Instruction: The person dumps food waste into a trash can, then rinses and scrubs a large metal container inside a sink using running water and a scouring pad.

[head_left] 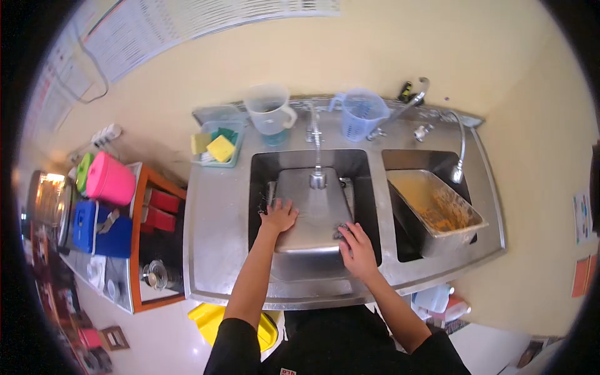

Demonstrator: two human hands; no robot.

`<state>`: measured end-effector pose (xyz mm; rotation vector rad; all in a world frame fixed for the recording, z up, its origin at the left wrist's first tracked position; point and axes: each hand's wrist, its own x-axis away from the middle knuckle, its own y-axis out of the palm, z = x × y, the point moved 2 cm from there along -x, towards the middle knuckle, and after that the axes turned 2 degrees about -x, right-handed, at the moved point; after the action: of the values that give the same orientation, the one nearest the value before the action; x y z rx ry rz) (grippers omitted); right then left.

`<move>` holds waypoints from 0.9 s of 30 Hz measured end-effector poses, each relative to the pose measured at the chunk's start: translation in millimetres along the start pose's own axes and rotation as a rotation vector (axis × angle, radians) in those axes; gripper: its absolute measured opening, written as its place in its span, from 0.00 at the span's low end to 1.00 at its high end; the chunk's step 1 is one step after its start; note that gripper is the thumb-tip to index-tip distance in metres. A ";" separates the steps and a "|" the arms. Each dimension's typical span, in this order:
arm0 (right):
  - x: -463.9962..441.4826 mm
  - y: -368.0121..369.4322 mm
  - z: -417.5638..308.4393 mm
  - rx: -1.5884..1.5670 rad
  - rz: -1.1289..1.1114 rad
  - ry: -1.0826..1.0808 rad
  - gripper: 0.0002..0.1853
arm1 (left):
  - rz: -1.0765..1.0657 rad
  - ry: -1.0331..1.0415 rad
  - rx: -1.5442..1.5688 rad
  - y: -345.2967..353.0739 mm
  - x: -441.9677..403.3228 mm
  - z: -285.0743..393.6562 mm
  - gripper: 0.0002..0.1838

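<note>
An upturned steel food pan (306, 215) lies in the left sink basin, its flat base facing up. Water falls onto it from the faucet (317, 178). My left hand (279, 217) rests on the pan's left side with its fingers spread. At the pan's right edge, my right hand (359, 250) grips a dark grey steel wool scourer (340, 232), partly covered by the fingers. A second steel pan (453, 237), with orange-brown residue and cloudy liquid inside, sits tilted in the right basin (406, 250).
Behind the basins stand a clear jug (267, 109) and a bluish measuring jug (362, 112). A plastic tub (230, 159) with sponges is at the back left. A spray faucet (459, 169) hangs over the right basin. A yellow bin (206, 319) stands below the counter.
</note>
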<state>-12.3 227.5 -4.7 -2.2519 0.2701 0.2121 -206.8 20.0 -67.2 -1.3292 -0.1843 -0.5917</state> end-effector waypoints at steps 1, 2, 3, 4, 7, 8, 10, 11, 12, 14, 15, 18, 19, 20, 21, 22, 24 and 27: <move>-8.5 4.6 4.5 0.051 -0.080 0.024 0.23 | 0.011 0.029 0.028 8.9 3.3 -12.3 0.34; -19.1 9.6 8.9 0.104 -0.153 0.052 0.25 | 0.023 0.064 0.050 17.8 7.2 -24.3 0.34; -30.2 15.6 12.8 0.160 -0.224 0.083 0.27 | 0.058 0.088 0.023 18.1 25.0 -24.8 0.33; -44.6 25.7 18.8 0.198 -0.312 0.134 0.32 | 0.092 0.114 -0.006 13.0 50.5 -14.1 0.33; -92.9 67.0 35.3 0.331 -0.502 0.085 0.31 | 0.262 0.239 0.002 4.9 89.0 4.7 0.32; -107.0 79.7 34.6 0.264 -0.586 0.117 0.31 | 0.331 0.283 0.023 6.4 96.9 7.3 0.32; -134.6 106.6 29.7 0.141 -0.746 0.164 0.30 | 0.482 0.207 0.167 7.2 96.9 7.1 0.29; -139.0 117.7 25.4 0.094 -0.701 0.031 0.29 | 0.563 0.165 0.237 5.9 95.2 5.6 0.28; -136.1 131.3 24.7 0.040 -0.659 -0.098 0.28 | 0.593 0.143 0.419 3.0 93.2 5.7 0.27; -124.0 112.5 -30.2 -0.242 -0.699 -0.162 0.23 | 0.673 0.096 0.791 -7.1 88.7 -3.0 0.26; -119.9 105.3 -38.0 -0.368 -0.646 -0.100 0.22 | 0.649 0.162 0.674 -4.6 84.6 -7.1 0.24; -113.4 100.2 -28.0 -0.651 -0.522 0.092 0.20 | 0.565 0.318 0.377 5.9 72.8 -13.6 0.21; -112.3 90.7 -23.8 -0.505 -0.502 -0.025 0.21 | 0.525 0.328 0.407 5.2 76.3 -14.7 0.20; -111.8 79.2 -18.4 -0.362 -0.475 -0.141 0.22 | 0.483 0.341 0.433 4.0 80.7 -17.7 0.20; -110.8 66.0 -15.5 -0.220 -0.446 -0.255 0.23 | 0.441 0.353 0.459 2.7 84.6 -21.3 0.19; -105.0 53.5 -10.4 -0.158 -0.606 -0.142 0.27 | 0.568 0.307 0.581 5.3 93.1 -26.9 0.18; -90.8 39.9 -1.1 0.031 -0.711 -0.086 0.31 | 0.829 0.194 0.802 27.7 124.4 -40.2 0.17; -90.9 43.8 11.8 0.120 -0.756 -0.048 0.34 | 0.611 -0.320 1.022 112.5 150.9 -53.2 0.22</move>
<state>-112.1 220.3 -22.3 -2.0683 -0.5772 -0.1499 -34.2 -62.3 -108.5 -0.4123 -0.2749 0.2510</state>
